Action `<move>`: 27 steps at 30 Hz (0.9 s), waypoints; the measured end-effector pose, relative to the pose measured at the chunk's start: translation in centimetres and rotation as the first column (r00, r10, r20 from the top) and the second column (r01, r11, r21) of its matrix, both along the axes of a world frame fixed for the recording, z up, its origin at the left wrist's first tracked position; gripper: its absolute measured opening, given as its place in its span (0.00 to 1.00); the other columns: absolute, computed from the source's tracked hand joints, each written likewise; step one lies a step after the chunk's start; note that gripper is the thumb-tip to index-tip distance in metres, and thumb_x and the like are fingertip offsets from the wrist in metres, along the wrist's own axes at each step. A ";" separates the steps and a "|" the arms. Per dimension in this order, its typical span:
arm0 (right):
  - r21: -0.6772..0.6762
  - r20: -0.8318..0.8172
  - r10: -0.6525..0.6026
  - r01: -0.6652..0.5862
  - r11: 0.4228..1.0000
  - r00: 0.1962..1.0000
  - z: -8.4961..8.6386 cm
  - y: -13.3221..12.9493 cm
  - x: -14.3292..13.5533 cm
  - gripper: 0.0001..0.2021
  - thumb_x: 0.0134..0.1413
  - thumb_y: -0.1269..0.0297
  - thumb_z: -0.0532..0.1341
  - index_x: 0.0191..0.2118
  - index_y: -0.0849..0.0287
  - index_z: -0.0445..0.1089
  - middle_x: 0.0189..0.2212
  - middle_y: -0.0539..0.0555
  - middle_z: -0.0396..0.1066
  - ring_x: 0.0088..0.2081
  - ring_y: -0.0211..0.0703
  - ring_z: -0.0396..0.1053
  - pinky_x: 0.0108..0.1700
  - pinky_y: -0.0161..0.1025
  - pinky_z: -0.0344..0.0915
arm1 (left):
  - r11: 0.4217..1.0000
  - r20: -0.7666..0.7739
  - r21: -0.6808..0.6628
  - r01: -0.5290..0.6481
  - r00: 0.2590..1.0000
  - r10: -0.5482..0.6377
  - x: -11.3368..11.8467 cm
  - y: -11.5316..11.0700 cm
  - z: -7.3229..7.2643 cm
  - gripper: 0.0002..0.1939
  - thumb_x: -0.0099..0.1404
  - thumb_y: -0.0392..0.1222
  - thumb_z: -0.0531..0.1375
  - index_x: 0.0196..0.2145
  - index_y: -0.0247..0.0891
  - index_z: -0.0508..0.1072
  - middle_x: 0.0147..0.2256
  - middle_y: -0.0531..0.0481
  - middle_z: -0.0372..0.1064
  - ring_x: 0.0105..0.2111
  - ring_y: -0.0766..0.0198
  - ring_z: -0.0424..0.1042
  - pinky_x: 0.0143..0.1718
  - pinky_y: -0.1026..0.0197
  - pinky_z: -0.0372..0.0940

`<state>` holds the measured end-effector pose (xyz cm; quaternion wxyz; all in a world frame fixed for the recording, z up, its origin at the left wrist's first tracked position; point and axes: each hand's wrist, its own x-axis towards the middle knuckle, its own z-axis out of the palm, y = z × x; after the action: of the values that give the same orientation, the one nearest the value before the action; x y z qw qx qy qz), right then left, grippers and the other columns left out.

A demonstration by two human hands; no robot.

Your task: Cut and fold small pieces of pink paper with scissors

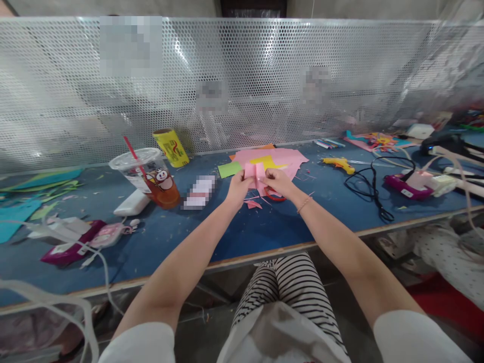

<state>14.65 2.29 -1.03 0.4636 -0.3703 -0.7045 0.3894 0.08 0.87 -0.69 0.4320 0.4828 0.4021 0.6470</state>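
Left hand: the left hand [237, 188], at the centre of the frame, pinches the left side of the pink paper piece.
Right hand: the right hand [280, 182], just beside it, grips the right side of the same piece between thumb and fingers.
Pink paper piece: the pink paper piece [250, 170] is held up at mid-frame between both hands, with a crease or gap down its middle; which, I cannot tell.
Behind the hands: a large pink sheet [297, 157] lies on the blue tabletop [245, 234], with a yellow piece [266, 162] on it and a green piece [229, 170] at its left edge.
Under the hands: a red loop [278, 198], partly hidden, and pink scraps [253, 204].
Left of centre: a lidded drink cup [166, 195] with a red straw [133, 153], near a yellow roll [173, 150].
Right of centre: a yellow glue gun [339, 165] beside a black cable [372, 195].
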 end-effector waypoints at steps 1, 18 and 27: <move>-0.003 -0.026 -0.022 0.022 1.000 0.999 0.0 0.0 0.0 0.15 0.42 0.56 0.59 0.22 0.59 0.53 0.19 0.43 0.51 0.20 0.29 0.53 0.22 0.30 0.59 | 0.999 -0.015 -0.001 0.036 0.999 -0.036 -0.1 0.1 0.0 0.11 0.43 0.32 0.63 0.28 0.33 0.72 0.25 0.51 0.70 0.29 0.63 0.70 0.33 0.60 0.65; 0.148 -0.166 0.073 -0.049 0.988 0.983 -0.3 1.0 -0.1 0.16 0.45 0.63 0.59 0.43 0.60 0.67 0.40 0.54 0.70 0.39 0.42 0.67 0.45 0.42 0.63 | 0.958 0.092 -0.082 0.274 0.960 -0.266 -0.3 -0.3 0.2 0.19 0.43 0.37 0.64 0.36 0.33 0.73 0.34 0.45 0.73 0.33 0.58 0.72 0.36 0.54 0.67; 0.096 -0.257 0.102 -0.080 0.992 0.961 -0.9 1.5 0.0 0.12 0.43 0.69 0.58 0.37 0.58 0.69 0.34 0.50 0.70 0.36 0.39 0.66 0.42 0.39 0.63 | 0.958 0.154 -0.128 0.257 0.959 -0.237 -0.2 -0.3 0.6 0.15 0.42 0.34 0.62 0.32 0.32 0.73 0.28 0.48 0.73 0.28 0.62 0.71 0.31 0.57 0.67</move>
<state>14.66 3.75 -1.90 0.5494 -0.2631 -0.6693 0.4254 -0.15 0.54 -0.12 0.5703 0.4506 0.3545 0.5882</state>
